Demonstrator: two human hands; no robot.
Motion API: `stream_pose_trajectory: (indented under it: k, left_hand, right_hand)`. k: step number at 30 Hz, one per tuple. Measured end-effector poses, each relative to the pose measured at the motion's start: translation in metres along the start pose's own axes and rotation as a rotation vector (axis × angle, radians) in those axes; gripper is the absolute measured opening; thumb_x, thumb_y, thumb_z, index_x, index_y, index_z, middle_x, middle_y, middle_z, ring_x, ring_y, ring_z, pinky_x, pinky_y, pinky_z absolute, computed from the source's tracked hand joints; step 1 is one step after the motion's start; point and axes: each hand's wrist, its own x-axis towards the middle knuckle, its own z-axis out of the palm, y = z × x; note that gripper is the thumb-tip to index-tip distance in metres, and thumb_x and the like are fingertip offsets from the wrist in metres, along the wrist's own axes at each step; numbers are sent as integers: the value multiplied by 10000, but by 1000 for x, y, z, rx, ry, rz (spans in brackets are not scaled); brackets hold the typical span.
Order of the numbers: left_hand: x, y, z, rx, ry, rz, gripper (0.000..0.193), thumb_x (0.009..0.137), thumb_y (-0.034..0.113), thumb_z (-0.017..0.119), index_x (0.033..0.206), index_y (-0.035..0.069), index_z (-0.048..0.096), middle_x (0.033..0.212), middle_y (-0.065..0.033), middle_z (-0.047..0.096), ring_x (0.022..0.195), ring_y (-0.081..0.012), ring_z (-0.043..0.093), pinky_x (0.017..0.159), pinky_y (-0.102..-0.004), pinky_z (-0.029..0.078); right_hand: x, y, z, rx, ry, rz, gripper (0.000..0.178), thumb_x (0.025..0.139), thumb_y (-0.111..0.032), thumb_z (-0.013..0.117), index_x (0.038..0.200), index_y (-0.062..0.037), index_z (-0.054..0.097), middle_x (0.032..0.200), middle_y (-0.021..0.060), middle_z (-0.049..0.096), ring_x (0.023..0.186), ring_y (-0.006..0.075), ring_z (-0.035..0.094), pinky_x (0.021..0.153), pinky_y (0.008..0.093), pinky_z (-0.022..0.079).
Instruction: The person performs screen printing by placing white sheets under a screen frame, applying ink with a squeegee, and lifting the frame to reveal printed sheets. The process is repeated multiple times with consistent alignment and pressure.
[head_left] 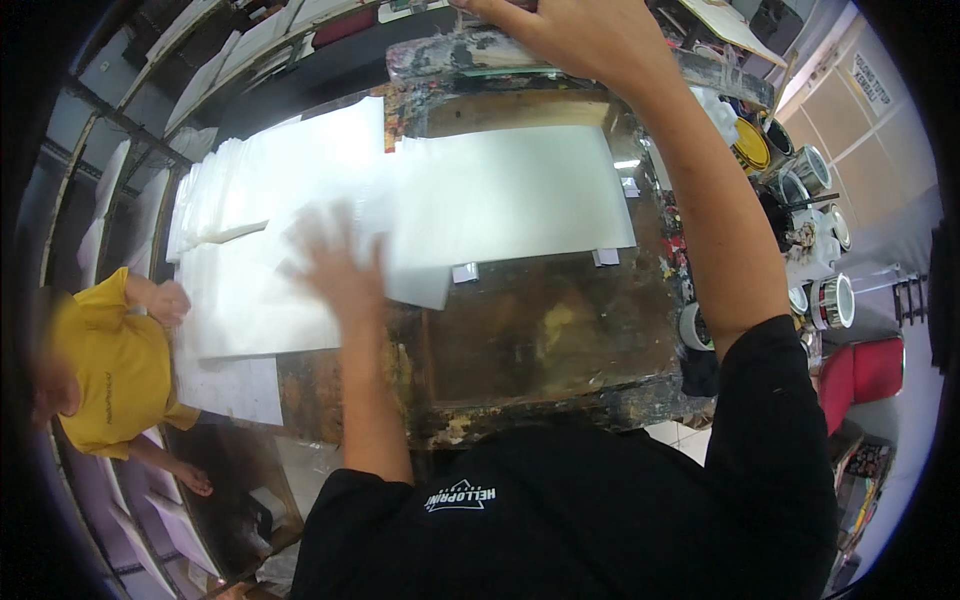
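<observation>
My left hand [340, 262], blurred by motion, is over white sheets [270, 310] on the left of the worktable, its fingers spread apart. I cannot tell whether it touches them. My right arm reaches to the far edge, where my right hand [572, 32] is closed on a paint-smeared screen printing frame [465, 58]; its fingertips are partly cut off by the picture's upper edge. A single pale sheet [510, 195] lies flat on the dark, stained tabletop [540, 330]. Small light tabs [606, 257] sit along its near and right edges.
A person in a yellow shirt [125, 360] stands at the table's left end, beside piled sheets [225, 190]. Paint cans [830, 300] and tubs crowd the right side, with a red chair [865, 375] beyond. Racks [125, 190] line the left.
</observation>
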Motion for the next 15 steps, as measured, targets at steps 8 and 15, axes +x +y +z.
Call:
stream_pose_trajectory:
  k: [8,15]
  left_hand:
    - [-59,202,59,-423,-521,506,569,1071,463,481,1556,166,503,1669,-156,369,1554,-428,287,1235,-707,87]
    - [-59,210,59,-458,-566,561,580,1079,458,457,1583,172,468,1678,-158,355,1561,-424,272,1240,-691,90]
  right_hand:
    - [15,6,-10,90,-113,-7,854,978,-729,443,654,8,730,676,227,694,698,381,705,715,502,552]
    - [22,15,-16,5,-116,41,888,984,-751,386,695,18,723,745,229,716,748,365,723,741,487,577]
